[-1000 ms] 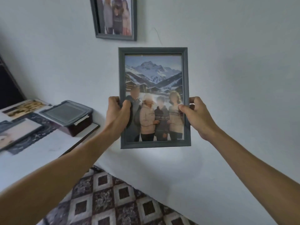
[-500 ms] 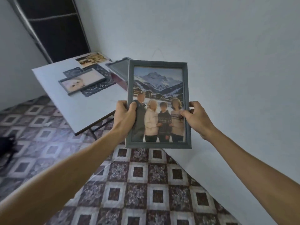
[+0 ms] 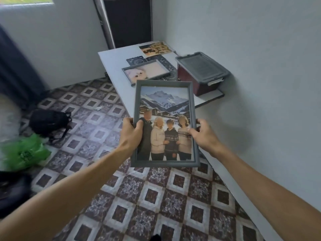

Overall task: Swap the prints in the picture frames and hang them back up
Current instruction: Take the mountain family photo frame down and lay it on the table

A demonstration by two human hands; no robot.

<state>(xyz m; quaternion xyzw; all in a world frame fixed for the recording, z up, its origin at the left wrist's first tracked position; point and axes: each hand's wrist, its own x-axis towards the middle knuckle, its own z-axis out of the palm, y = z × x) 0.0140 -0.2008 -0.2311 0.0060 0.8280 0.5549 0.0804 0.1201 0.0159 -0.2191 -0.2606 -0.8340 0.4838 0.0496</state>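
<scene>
Tiled floor (image 3: pixel 142 206) below, worktop (image 3: pixel 116 70) ahead. Grips family-photo frame (image 3: pixel 165 108) by its sides with curled left hand (image 3: pixel 131 134) and right hand (image 3: pixel 204 135). Risks shattering on tiles through a slipping grip.

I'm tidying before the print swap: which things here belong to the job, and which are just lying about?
Job: grey frame gripped by left hand and right hand; second frame flat on the table; loose print beyond it.
Lying about: lidded box on the table; black backpack and green bag on the floor.
</scene>
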